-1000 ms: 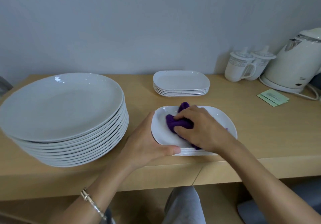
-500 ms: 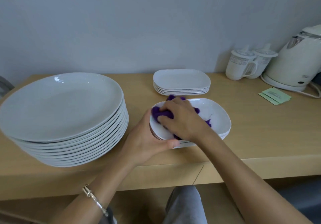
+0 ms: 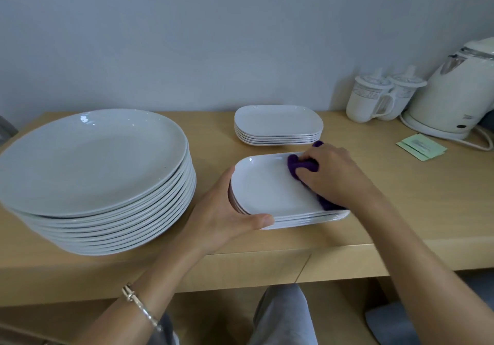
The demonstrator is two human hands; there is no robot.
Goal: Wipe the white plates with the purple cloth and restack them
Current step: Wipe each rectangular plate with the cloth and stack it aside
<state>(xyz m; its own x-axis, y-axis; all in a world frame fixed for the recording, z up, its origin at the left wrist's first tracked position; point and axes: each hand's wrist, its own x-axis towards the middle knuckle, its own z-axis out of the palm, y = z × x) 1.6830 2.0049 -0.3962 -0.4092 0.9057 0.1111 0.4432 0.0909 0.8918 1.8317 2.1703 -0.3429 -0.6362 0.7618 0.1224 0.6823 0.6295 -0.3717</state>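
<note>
Centrally, three plate stacks: round at the table's left edge, oblong at back, oblong at front, gripped by left hand; right hand clenches crumpled purple cloth on glossy top plate.

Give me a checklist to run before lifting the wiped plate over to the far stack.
1. Left hand gripping the near stack's edge: ok.
2. Right hand holding the cloth on the top plate: ok.
3. Whole plate wiped: cannot tell.
4. Far stack top bare to receive it: ok.
5. Path between the stacks free on the table: ok.
6. Big round stack clear of the move: ok, it sits to the left.
</note>
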